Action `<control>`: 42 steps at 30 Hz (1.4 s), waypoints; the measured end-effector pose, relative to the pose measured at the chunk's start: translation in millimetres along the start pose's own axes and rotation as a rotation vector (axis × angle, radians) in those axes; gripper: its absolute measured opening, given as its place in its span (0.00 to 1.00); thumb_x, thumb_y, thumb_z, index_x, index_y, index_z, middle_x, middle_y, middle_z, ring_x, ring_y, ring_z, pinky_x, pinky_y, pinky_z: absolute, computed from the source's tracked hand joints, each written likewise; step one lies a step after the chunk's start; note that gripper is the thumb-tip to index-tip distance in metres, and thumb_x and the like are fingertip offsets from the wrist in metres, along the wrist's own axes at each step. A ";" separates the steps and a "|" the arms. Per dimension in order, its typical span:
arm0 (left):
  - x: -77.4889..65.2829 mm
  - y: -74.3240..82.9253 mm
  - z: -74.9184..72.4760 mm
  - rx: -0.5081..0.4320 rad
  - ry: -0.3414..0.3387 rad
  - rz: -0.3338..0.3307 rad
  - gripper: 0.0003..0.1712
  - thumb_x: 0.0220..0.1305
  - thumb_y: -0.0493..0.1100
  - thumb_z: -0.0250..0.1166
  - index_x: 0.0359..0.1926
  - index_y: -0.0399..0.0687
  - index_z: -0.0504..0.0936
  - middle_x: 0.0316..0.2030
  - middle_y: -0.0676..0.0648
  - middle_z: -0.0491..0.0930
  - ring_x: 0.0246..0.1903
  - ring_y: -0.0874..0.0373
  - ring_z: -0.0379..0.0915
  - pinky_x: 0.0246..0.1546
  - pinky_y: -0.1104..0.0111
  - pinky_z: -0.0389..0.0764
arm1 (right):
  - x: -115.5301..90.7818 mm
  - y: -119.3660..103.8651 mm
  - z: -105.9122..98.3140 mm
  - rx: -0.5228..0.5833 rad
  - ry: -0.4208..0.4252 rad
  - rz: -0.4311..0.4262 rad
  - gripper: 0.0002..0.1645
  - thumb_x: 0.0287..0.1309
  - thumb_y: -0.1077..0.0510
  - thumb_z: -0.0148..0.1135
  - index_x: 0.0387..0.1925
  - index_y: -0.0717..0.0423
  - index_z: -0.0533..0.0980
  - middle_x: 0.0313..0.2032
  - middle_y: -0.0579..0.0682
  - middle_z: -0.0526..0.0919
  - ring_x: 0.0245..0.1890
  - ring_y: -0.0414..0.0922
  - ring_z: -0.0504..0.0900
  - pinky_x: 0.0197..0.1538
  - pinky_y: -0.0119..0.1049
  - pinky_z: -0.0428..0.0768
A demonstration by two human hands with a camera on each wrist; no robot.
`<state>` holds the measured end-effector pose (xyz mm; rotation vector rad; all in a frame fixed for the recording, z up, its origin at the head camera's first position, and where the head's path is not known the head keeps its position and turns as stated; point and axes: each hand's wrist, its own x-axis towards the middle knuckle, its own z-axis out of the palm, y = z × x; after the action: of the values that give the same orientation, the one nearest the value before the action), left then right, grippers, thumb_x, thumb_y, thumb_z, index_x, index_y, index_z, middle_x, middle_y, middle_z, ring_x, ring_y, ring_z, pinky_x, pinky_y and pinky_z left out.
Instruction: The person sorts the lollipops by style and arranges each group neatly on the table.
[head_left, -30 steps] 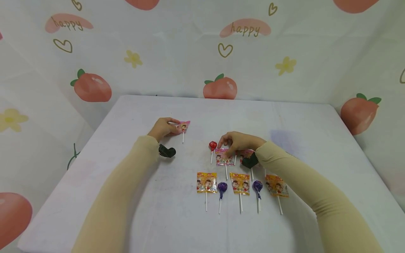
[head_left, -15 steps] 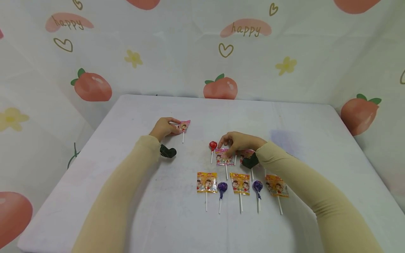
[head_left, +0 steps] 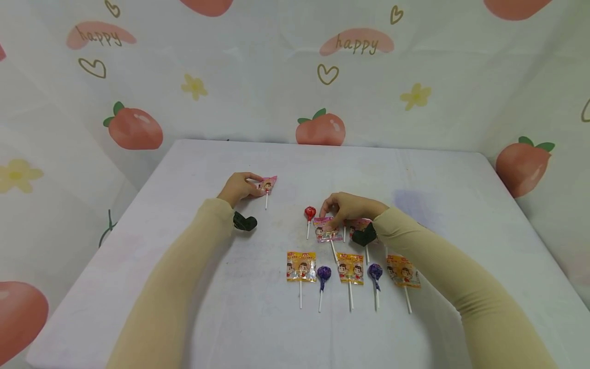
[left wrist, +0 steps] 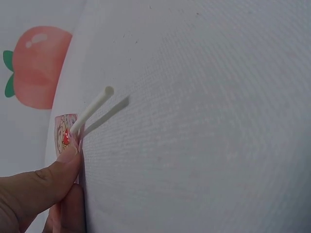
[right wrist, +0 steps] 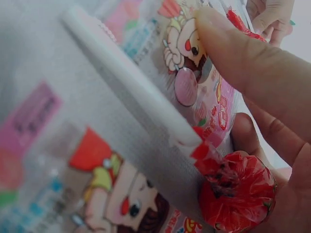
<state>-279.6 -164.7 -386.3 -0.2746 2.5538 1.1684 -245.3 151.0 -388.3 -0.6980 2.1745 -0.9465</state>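
Note:
At the back left of the table, my left hand (head_left: 238, 187) pinches the edge of a pink-wrapped lollipop (head_left: 267, 184) between thumb and fingers. Its white stick (left wrist: 92, 110) points out over the table in the left wrist view. Farther right, my right hand (head_left: 352, 206) grips another pink-wrapped lollipop (head_left: 324, 233) by its wrapper, thumb on the printed face (right wrist: 187, 46). A red lollipop (head_left: 310, 211) lies just left of that wrapper. Beneath the right palm a second red lollipop (right wrist: 238, 194) shows in the right wrist view. Another pink packet (head_left: 358, 225) is partly hidden by the wrist camera.
In a front row lie orange-wrapped lollipops (head_left: 301, 266) alternating with purple lollipops (head_left: 324, 273), sticks toward me. My right sleeve (head_left: 428, 251) passes close to the rightmost orange one (head_left: 403, 270). The white table (head_left: 239, 318) ends at a printed backdrop (head_left: 258, 77).
The pink-wrapped lollipop under my right hand has turned slightly, its stick end swinging right toward the middle orange packet. My left hand stays in place with its lollipop.

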 end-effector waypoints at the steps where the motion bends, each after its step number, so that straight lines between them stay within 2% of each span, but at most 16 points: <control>1: 0.2 -0.1 0.1 -0.003 -0.001 0.000 0.29 0.54 0.41 0.74 0.59 0.51 0.78 0.40 0.47 0.75 0.38 0.56 0.67 0.39 0.70 0.68 | -0.4 -0.1 0.2 0.001 0.003 0.006 0.14 0.51 0.61 0.73 0.40 0.60 0.79 0.33 0.51 0.74 0.30 0.44 0.65 0.33 0.35 0.68; 7: 0.8 -0.3 0.9 0.008 -0.001 0.000 0.29 0.55 0.40 0.73 0.59 0.51 0.78 0.39 0.47 0.75 0.37 0.56 0.67 0.38 0.70 0.68 | -2.2 -0.1 1.4 0.022 0.040 0.028 0.12 0.53 0.60 0.71 0.39 0.59 0.79 0.34 0.50 0.77 0.27 0.43 0.68 0.31 0.34 0.70; 12: 0.0 -0.1 1.3 0.007 0.005 0.015 0.28 0.55 0.39 0.73 0.58 0.50 0.79 0.36 0.48 0.74 0.36 0.57 0.66 0.37 0.71 0.68 | -2.1 1.4 2.1 0.020 0.057 0.005 0.07 0.57 0.60 0.68 0.37 0.59 0.80 0.29 0.48 0.79 0.25 0.42 0.69 0.30 0.33 0.70; 17: 2.6 -1.1 2.1 0.017 0.010 -0.003 0.29 0.55 0.40 0.73 0.59 0.52 0.78 0.36 0.48 0.74 0.36 0.56 0.66 0.37 0.69 0.67 | -2.4 2.1 1.2 0.028 0.062 -0.004 0.05 0.60 0.59 0.65 0.36 0.57 0.80 0.27 0.46 0.79 0.24 0.42 0.69 0.30 0.34 0.70; 21: 5.1 -2.0 2.9 0.019 0.013 -0.015 0.28 0.55 0.40 0.73 0.59 0.53 0.79 0.38 0.47 0.74 0.37 0.55 0.66 0.39 0.68 0.67 | -4.2 2.3 -1.3 0.070 0.065 -0.014 0.05 0.61 0.59 0.64 0.35 0.56 0.79 0.34 0.48 0.81 0.30 0.43 0.73 0.34 0.35 0.73; 26: 4.3 -2.1 2.4 0.024 0.014 -0.008 0.29 0.55 0.40 0.73 0.59 0.53 0.78 0.40 0.46 0.74 0.39 0.54 0.66 0.41 0.67 0.67 | -5.8 1.2 -5.7 0.112 0.075 -0.052 0.04 0.62 0.60 0.63 0.35 0.57 0.77 0.46 0.50 0.83 0.44 0.43 0.78 0.44 0.35 0.75; 28: 3.4 -1.7 2.2 0.020 0.013 -0.005 0.29 0.54 0.40 0.73 0.59 0.53 0.78 0.40 0.46 0.74 0.39 0.54 0.66 0.41 0.67 0.67 | -6.8 0.0 -7.5 0.123 0.084 -0.061 0.04 0.62 0.60 0.63 0.35 0.58 0.77 0.44 0.50 0.83 0.44 0.42 0.78 0.45 0.35 0.75; 34: 3.7 -1.9 2.4 0.016 0.010 -0.007 0.28 0.55 0.40 0.73 0.58 0.54 0.79 0.40 0.47 0.74 0.39 0.55 0.65 0.40 0.68 0.66 | -10.5 -1.7 -11.9 0.154 0.104 -0.080 0.06 0.63 0.60 0.62 0.38 0.59 0.76 0.32 0.46 0.81 0.35 0.42 0.77 0.43 0.36 0.76; 42: 2.9 -2.7 1.2 0.029 0.007 0.001 0.29 0.55 0.41 0.73 0.59 0.54 0.78 0.39 0.47 0.74 0.38 0.55 0.65 0.41 0.68 0.66 | -16.7 -3.4 -13.4 0.220 0.139 -0.129 0.06 0.65 0.62 0.60 0.40 0.62 0.74 0.32 0.46 0.82 0.36 0.41 0.80 0.45 0.34 0.78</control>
<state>-281.2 -165.7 -390.0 -0.2712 2.5745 1.1312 -243.7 166.0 -372.8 -0.6888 2.1198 -1.3140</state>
